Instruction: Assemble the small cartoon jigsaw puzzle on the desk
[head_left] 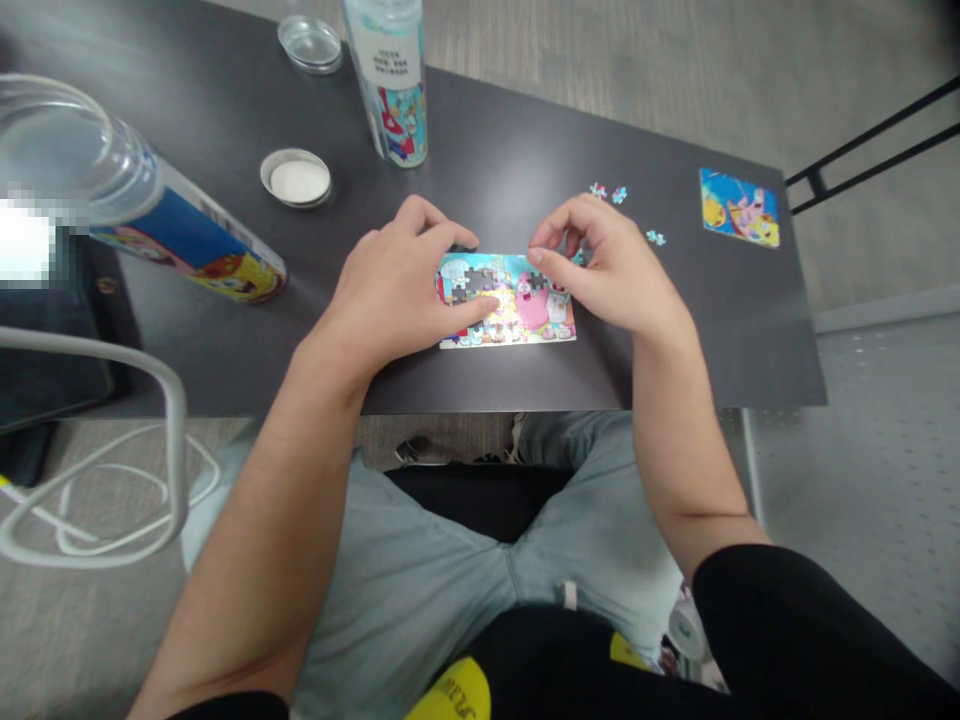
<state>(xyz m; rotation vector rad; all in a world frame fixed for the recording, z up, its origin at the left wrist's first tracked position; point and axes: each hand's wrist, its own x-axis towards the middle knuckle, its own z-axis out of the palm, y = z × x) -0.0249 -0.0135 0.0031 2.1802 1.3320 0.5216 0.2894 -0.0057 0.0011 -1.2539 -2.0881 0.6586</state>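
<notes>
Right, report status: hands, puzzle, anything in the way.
Left hand spread over puzzle. Right hand at its upper right. Puzzle gapped, partly hidden by hands. Loose pieces near right hand.

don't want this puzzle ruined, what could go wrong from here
Two risks, as I judge it:
1. The left hand has its thumb over the puzzle, so a slip might jog it out of line.
2. Small loose pieces lie just beyond the right hand, which could brush them away.

The left hand (397, 280) spreads palm-down while the right hand (616, 262) curls inward.
</notes>
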